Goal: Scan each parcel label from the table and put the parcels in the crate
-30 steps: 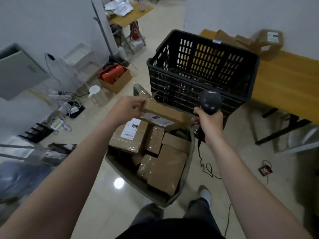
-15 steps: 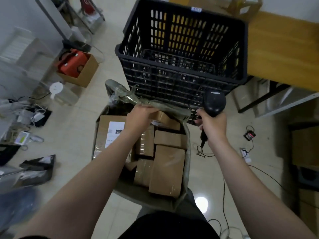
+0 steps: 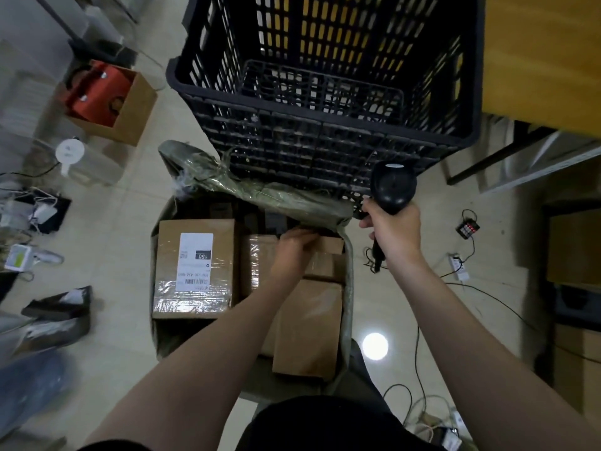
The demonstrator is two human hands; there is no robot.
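Label (image 3: 196, 262) on big parcel (image 3: 193, 297), 9 o'clock in sack (image 3: 348, 288), reads "150", barcode below. Left hand (image 3: 294, 247) rests on small parcel (image 3: 327, 266), brown and taped, at the sack's 12 o'clock end. Can't tell if its fingers are gripping. Right hand (image 3: 393, 229) fingers are wrapped round scanner (image 3: 394, 185). Black crate (image 3: 325, 125) at 12, worktop (image 3: 536, 60) at 2.

Crate (image 3: 325, 125) on floor, far centre; table (image 3: 540, 60) right of it. Bag (image 3: 260, 193) on floor before crate, far edge touching crate's near wall. In bag: labelled parcel (image 3: 166, 271) at left, label (image 3: 195, 260) up; long parcel (image 3: 309, 330) at right, near end; small parcel (image 3: 328, 265) just behind it. Left hand (image 3: 294, 245) in bag, on small parcel. Right hand (image 3: 395, 231) grips scanner (image 3: 393, 183) right of bag, before crate's near right corner. Box (image 3: 130, 115) on floor left of crate. Cables (image 3: 481, 291) on floor right of bag.
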